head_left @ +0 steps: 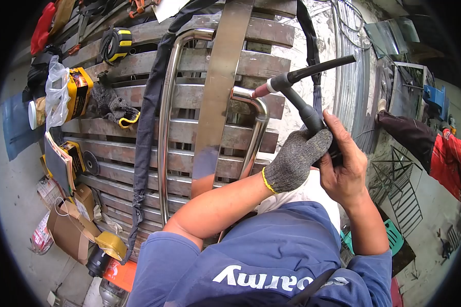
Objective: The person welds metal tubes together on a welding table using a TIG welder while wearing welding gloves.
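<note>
My left hand, in a grey knitted glove with a yellow cuff, is wrapped round the handle of a black welding torch. My bare right hand is pressed against the lower part of the same handle, its index finger stretched along the glove and its thumb on the black part. The torch's pink nozzle points left, close to the upper end of a short bent shiny tube. A longer bent tube lies left of a flat metal strip on the slatted metal bench.
Dark fabric-covered straps or hoses cross the bench. On its left are a tape measure, a grey glove, a yellow-black box, a disc and a cardboard box. At right, a person's dark-trousered leg shows near metal bars.
</note>
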### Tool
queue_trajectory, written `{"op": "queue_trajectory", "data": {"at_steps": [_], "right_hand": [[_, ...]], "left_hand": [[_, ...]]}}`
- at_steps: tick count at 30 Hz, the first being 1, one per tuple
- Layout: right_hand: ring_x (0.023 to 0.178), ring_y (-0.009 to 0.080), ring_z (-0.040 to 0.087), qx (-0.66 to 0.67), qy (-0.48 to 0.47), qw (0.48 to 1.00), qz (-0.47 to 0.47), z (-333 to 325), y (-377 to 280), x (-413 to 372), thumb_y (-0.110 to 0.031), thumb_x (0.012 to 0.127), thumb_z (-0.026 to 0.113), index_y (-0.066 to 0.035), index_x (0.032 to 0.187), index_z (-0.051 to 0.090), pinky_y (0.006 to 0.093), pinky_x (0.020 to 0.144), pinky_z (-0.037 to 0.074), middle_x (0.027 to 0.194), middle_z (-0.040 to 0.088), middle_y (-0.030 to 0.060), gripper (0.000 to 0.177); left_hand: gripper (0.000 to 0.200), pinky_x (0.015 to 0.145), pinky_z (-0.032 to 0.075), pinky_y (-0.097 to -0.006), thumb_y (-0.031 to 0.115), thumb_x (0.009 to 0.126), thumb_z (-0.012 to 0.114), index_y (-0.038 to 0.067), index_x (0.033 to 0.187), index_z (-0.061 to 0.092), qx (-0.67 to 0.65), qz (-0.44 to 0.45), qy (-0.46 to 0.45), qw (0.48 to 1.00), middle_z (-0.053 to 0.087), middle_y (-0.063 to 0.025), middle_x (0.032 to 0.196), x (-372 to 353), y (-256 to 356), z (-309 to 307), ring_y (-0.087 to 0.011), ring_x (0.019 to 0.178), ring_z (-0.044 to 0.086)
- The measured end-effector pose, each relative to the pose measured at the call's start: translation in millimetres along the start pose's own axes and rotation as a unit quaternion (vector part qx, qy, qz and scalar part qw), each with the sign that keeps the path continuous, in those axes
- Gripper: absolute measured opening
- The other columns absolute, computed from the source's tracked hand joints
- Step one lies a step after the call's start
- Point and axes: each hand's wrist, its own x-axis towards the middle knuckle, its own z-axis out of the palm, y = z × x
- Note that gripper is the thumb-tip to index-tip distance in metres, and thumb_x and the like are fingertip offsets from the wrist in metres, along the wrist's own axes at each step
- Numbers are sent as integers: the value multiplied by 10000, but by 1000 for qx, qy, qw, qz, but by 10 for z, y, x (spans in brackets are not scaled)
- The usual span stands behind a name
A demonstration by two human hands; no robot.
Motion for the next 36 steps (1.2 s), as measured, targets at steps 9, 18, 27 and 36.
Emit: {"op": "queue_trajectory", "data": {"at_steps": [9,18,27,36], "right_hand": [[1075,383,810,-7,21,1000,-7,27,-24,7,105,939,739,29,1604,560,411,922,633,1281,760,271,693],[1006,371,803,-3,-10,1000,10,-23,-20,-7,123,908,725,1,1600,581,418,864,625,1209,766,257,717],[945,368,785,-2,12,1000,6,31,9,-47,133,882,722,-29,1624,566,424,834,618,1145,755,236,776],[914,361,779,2,12,1000,11,44,17,-61,137,867,731,-23,1616,571,422,810,616,1106,750,225,783]], "left_hand": [[297,799,593,-294,310,1171,653,35,1219,756,-24,18,16,999,746,-17,1081,2,-53,27,-88,963,699],[307,777,576,-293,315,1177,641,36,1234,756,81,107,30,991,746,-22,1056,-30,-57,36,-85,950,691],[311,774,577,-293,325,1185,618,45,1234,744,3,17,8,1000,733,-14,1049,-12,-57,13,-80,947,681],[298,807,557,-301,288,1175,634,22,1254,745,17,7,1,1000,739,-28,1067,-33,-7,-9,-101,977,669]]}}
